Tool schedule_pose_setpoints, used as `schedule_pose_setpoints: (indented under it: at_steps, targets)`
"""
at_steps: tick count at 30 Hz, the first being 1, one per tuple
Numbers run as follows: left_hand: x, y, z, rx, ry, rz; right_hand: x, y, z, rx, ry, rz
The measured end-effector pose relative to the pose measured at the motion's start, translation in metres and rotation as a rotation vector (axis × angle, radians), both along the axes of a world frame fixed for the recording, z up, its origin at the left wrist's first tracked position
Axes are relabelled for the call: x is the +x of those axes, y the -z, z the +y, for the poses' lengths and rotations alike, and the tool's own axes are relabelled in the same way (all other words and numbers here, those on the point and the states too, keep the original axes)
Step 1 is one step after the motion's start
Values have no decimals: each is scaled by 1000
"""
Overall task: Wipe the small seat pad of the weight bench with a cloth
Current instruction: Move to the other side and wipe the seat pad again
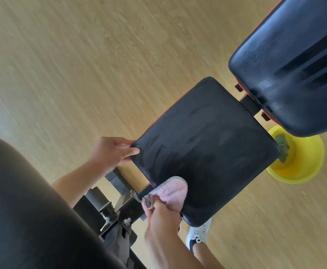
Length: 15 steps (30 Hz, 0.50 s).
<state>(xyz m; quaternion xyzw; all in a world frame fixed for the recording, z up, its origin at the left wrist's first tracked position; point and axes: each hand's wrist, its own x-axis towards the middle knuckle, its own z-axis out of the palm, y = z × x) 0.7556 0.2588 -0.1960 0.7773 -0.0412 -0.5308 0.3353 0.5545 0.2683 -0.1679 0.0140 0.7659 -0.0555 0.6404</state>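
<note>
Pink and fluffy, the cloth (175,193) is bunched in the right hand (161,215), fingers clenched around it, and pressed against the near edge of the small seat pad (205,148) — a fair sign the wiping is under way. The left hand (111,152) grasps the pad's near corner, thumb on top, probably to steady the bench against the push. Faint streaks show across the black vinyl. Beyond the pad sits the larger back pad (290,61) — and a yellow basin (302,167) on the floor, handy for rinsing.

Right hand (161,214) presses cloth (175,193) on seat pad (207,144).
</note>
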Motion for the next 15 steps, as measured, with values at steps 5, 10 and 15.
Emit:
schedule_pose_setpoints:
  at_steps: [5, 10, 15]
  targets:
    - [0, 0, -1, -2, 7, 0, 17, 10, 2, 35, -10, 132]
    - [2, 1, 0, 8, 23, 1, 44, 4, 6, -74, -127, 84]
    - [3, 3, 0, 22, 26, -36, 76, 4, -21, -107, -185, -183]
